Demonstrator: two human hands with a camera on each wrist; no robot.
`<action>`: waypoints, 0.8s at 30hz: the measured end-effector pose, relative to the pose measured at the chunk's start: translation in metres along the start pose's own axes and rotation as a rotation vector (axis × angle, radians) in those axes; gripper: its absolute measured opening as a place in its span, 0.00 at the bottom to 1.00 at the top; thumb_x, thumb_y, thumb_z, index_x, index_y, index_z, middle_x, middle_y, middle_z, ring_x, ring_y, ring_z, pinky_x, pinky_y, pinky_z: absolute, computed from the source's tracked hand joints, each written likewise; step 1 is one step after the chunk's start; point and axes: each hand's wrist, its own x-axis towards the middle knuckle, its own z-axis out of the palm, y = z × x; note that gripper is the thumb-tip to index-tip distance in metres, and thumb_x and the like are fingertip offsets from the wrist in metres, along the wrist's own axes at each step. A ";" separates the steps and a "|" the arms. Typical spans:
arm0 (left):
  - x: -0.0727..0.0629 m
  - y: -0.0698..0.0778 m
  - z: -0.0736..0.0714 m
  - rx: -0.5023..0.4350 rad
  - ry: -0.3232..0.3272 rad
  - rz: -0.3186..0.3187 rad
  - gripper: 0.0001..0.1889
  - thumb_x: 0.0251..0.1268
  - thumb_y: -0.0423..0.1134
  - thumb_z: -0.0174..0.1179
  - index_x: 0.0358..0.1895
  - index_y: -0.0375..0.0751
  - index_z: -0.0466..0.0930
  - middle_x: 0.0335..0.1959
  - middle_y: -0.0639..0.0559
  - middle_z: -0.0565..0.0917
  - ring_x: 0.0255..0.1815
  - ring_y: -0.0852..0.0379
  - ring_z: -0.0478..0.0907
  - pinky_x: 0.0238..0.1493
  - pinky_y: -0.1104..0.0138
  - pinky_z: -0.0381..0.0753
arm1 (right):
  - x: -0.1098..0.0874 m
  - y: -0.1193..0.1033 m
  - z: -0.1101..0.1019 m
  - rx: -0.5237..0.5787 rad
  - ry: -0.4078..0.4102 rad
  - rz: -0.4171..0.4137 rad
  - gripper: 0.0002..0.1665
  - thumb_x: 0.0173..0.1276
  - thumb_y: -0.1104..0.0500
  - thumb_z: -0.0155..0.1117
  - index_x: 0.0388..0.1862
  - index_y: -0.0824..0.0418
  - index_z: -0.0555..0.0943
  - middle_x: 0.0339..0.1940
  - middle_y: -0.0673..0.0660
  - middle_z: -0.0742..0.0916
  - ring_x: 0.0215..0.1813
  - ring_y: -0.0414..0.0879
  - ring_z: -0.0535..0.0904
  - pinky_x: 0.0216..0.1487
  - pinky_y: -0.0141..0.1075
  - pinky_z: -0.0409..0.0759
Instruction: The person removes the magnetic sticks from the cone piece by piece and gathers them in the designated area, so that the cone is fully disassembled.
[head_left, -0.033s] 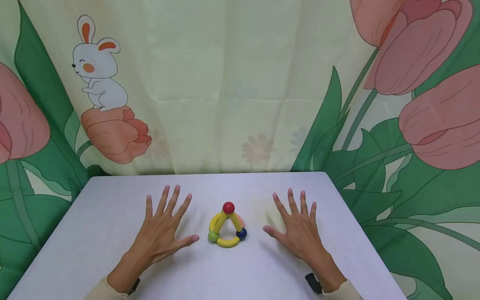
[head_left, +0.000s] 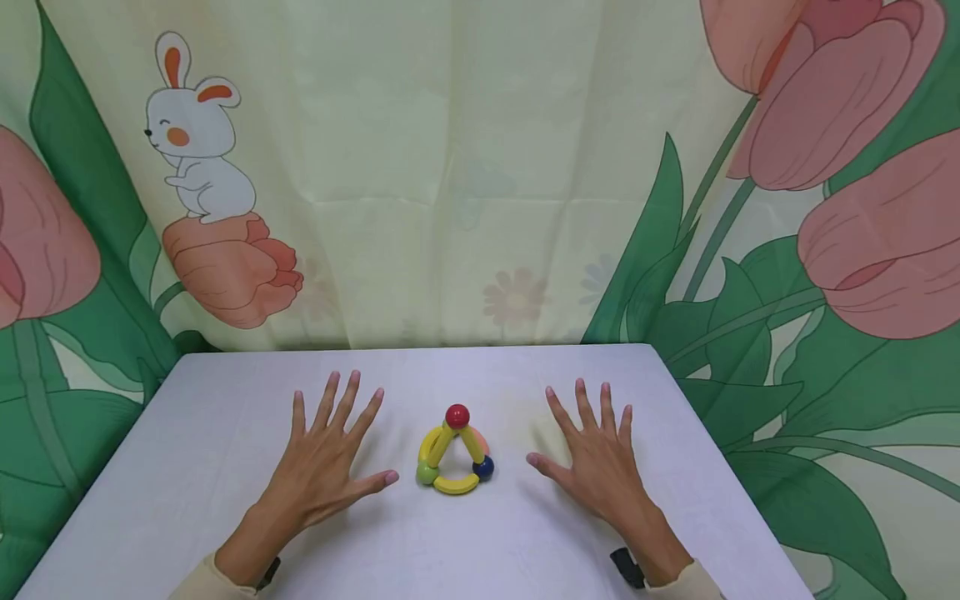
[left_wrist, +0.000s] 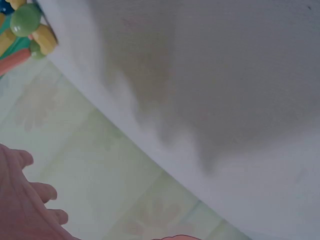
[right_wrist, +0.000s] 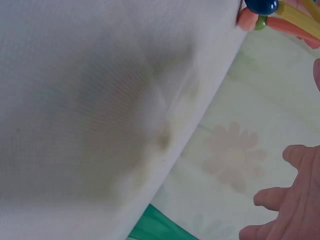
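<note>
A small toy frame of rods and balls (head_left: 454,484) stands in the middle of the table, in the head view. Its red ball (head_left: 457,417) is at the top, a green ball (head_left: 427,473) at the lower left and a dark blue ball (head_left: 483,467) at the lower right, joined by yellow rods. To its left my left hand (head_left: 318,467) is spread palm down, thumb pointing at the toy, apart from it. My right hand (head_left: 600,467) is spread likewise on the other side. Neither holds anything. Both wrist views catch part of the toy in an upper corner.
The table (head_left: 480,550) has a white cover, and its far edge meets a hanging curtain (head_left: 450,167) printed with tulips and a rabbit. Dark straps (head_left: 627,567) show at the wrists below the light sleeves.
</note>
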 end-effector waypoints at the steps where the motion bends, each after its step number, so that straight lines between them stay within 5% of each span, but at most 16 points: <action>1: 0.000 -0.001 0.000 0.000 0.001 0.000 0.59 0.58 0.86 0.51 0.86 0.54 0.56 0.89 0.39 0.50 0.89 0.31 0.44 0.77 0.23 0.42 | 0.000 -0.001 0.001 0.004 0.002 0.000 0.62 0.62 0.17 0.62 0.88 0.36 0.53 0.90 0.65 0.55 0.88 0.76 0.40 0.79 0.78 0.41; 10: 0.002 0.000 0.000 0.002 -0.014 -0.003 0.59 0.58 0.86 0.51 0.87 0.55 0.53 0.89 0.39 0.48 0.90 0.32 0.42 0.78 0.23 0.39 | 0.001 -0.001 -0.001 0.040 0.027 0.005 0.63 0.62 0.19 0.64 0.89 0.35 0.49 0.90 0.64 0.56 0.88 0.74 0.43 0.80 0.77 0.40; 16: 0.004 0.003 -0.003 -0.044 -0.005 -0.019 0.56 0.62 0.83 0.53 0.87 0.56 0.53 0.89 0.39 0.49 0.89 0.33 0.44 0.78 0.24 0.42 | 0.003 -0.004 -0.004 0.108 0.100 -0.021 0.62 0.64 0.22 0.66 0.89 0.36 0.50 0.87 0.63 0.64 0.87 0.70 0.55 0.81 0.73 0.49; 24: 0.013 0.019 -0.007 -0.251 0.085 -0.061 0.47 0.64 0.68 0.68 0.83 0.57 0.64 0.76 0.45 0.77 0.76 0.41 0.71 0.73 0.34 0.64 | 0.005 -0.018 0.000 0.356 0.205 -0.097 0.58 0.63 0.33 0.77 0.87 0.38 0.60 0.72 0.55 0.84 0.69 0.57 0.78 0.71 0.62 0.71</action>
